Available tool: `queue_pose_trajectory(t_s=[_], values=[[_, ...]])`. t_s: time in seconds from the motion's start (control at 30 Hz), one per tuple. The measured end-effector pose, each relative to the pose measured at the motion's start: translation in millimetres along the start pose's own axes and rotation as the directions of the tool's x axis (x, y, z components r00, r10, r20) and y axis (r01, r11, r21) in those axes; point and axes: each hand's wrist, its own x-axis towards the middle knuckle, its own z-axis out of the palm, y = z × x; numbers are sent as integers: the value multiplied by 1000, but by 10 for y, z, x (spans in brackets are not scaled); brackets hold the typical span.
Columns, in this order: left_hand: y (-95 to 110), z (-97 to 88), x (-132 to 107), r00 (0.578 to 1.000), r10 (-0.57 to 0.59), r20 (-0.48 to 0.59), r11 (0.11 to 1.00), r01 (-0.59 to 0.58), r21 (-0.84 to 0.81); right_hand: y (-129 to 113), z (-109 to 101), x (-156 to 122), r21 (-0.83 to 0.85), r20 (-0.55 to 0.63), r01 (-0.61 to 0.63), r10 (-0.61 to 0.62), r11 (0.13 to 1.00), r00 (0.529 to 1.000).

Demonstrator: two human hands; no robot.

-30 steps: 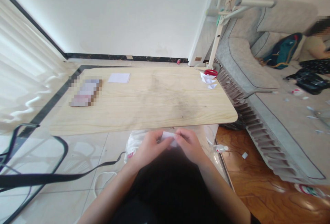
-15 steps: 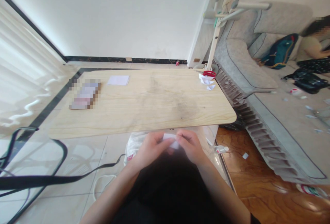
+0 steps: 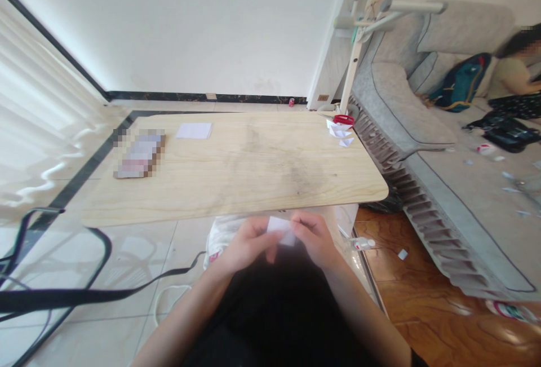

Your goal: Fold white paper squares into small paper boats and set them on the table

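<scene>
Between my two hands is a small piece of white paper (image 3: pixel 279 226), held over my lap just below the table's front edge. My left hand (image 3: pixel 252 238) pinches its left side, the thumb lying across the front. At the right side, my right hand (image 3: pixel 311 237) grips the paper between thumb and fingers. Whether the paper is folded I cannot tell. On the table's far right corner lie several folded white paper pieces (image 3: pixel 340 131), with red-handled scissors (image 3: pixel 343 120) beside them. A stack of white paper (image 3: pixel 194 131) rests at the back left.
The wooden table (image 3: pixel 236 169) spans the space ahead of me. A blurred-out flat item (image 3: pixel 139 155) lies on its left part. To the right stands a grey sofa (image 3: pixel 473 198) with a backpack (image 3: pixel 460 82) and a seated person (image 3: pixel 509 76). A bottle (image 3: pixel 363 244) is near the floor at right.
The paper between my hands has tilted and shows more of its surface, its upper left corner now raised. My left fingers have shifted beneath it. Things on the table have stayed put.
</scene>
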Motion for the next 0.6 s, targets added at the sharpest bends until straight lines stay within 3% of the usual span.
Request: queue_pose_trajectory(t_s=[0.07,0.23,0.4,0.6], values=[[-73,-9,13,999,-11,35,996,14,-89,10,4,1,16,0,-9,9,1000,1000],[-79,-12,3,995,9,99,999,-5,-40,24,6,3,8,-29,-34,34,999,999],[-36,8,-17,998,7,57,1000,-8,9,-8,-1,4,-12,-46,-44,43,999,998],[-68,23,-21,996,31,82,999,-29,-23,-25,-2,21,35,-47,-60,62,998,997]])
